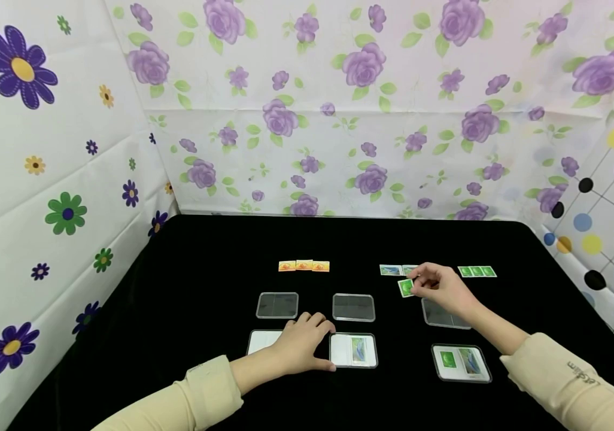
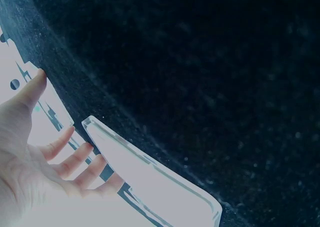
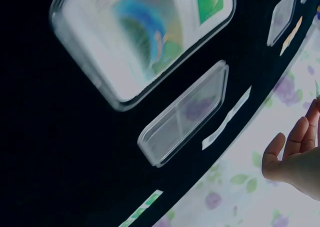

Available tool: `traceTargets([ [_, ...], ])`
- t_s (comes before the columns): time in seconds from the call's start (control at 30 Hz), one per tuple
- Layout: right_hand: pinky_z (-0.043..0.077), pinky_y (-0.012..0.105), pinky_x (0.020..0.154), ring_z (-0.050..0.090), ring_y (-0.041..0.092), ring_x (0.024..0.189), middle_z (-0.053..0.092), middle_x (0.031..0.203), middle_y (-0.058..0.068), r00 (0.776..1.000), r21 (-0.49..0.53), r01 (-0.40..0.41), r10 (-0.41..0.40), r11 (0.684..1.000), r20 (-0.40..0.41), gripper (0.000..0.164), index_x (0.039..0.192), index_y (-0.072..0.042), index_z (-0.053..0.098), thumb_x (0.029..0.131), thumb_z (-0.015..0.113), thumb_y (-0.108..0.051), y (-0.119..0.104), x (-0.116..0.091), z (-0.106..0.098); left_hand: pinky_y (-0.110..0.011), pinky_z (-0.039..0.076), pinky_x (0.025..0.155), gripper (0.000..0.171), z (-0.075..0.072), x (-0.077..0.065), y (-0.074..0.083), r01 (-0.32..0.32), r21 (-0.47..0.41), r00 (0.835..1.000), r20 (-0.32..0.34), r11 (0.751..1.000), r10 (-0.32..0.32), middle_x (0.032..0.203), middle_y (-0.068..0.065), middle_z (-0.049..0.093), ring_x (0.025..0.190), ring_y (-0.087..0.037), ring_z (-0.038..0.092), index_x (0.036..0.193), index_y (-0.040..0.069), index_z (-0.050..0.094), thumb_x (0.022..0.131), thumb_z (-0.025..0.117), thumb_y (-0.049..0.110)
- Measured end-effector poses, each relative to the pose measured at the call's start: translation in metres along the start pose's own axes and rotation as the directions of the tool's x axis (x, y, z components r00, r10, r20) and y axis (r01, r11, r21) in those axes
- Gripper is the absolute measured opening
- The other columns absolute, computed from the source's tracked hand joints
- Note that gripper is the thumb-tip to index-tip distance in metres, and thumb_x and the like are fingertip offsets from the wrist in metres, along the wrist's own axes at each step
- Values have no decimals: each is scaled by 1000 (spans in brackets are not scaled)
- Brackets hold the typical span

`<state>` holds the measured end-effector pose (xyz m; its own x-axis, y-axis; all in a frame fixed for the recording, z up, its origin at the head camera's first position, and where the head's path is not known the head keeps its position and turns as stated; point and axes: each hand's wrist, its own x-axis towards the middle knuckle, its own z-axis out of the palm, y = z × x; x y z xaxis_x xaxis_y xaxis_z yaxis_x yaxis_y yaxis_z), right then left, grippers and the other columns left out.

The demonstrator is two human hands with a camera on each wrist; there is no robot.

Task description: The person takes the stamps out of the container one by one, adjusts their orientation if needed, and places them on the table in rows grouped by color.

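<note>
My right hand (image 1: 444, 288) pinches a small green stamp-like card (image 1: 406, 288) between thumb and fingertips, above the back right part of the table. In the right wrist view that hand (image 3: 295, 149) is at the right edge, partly cut off. My left hand (image 1: 303, 346) rests low with fingers spread, thumb tip and index tip right at the left corners of a clear case (image 1: 342, 350) that has a white insert and a blue-green picture card (image 1: 359, 349) in its right half. In the left wrist view the left hand's fingers (image 2: 90, 172) are fairly straight, beside another case (image 2: 150, 172).
Partly behind my left hand lies a white-backed case (image 1: 264, 340). A filled case (image 1: 462, 363) holds a green and a picture card. Clear covers (image 1: 277, 305), (image 1: 353, 307), (image 1: 441, 313) lie behind. Farther back are orange cards (image 1: 304, 265), picture cards (image 1: 391, 270) and green cards (image 1: 477, 271).
</note>
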<state>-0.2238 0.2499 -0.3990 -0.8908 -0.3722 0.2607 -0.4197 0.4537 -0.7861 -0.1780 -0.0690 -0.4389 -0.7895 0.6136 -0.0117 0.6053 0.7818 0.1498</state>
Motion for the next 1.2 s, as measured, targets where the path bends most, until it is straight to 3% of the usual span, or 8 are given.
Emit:
traceTargets([
  [0.3,48,21,59,56,3,66,62,77,-9,998,17,-53,54,998,-28,20,105,12,56,88,61,2,22,-1,-28,-43,50,79,65,1,1,-1,-1,5,1000,1,1000,1,119,1,56,107,-19,53,120,19,56,71,74,56],
  [0.8,49,21,60,58,1,66,64,75,-6,975,-132,-188,168,973,-149,24,105,10,59,86,65,-2,55,-4,-64,-43,51,79,65,-1,1,0,-3,7,1000,-2,1000,3,119,0,56,107,-20,53,120,18,56,70,74,57],
  [1.2,53,24,64,58,-2,68,65,78,-2,962,-154,-251,228,956,-152,26,109,10,57,89,62,-6,63,-9,-80,-42,51,79,66,1,1,-1,-1,17,1000,-4,1000,1,119,1,56,106,-19,53,120,19,56,70,73,58],
])
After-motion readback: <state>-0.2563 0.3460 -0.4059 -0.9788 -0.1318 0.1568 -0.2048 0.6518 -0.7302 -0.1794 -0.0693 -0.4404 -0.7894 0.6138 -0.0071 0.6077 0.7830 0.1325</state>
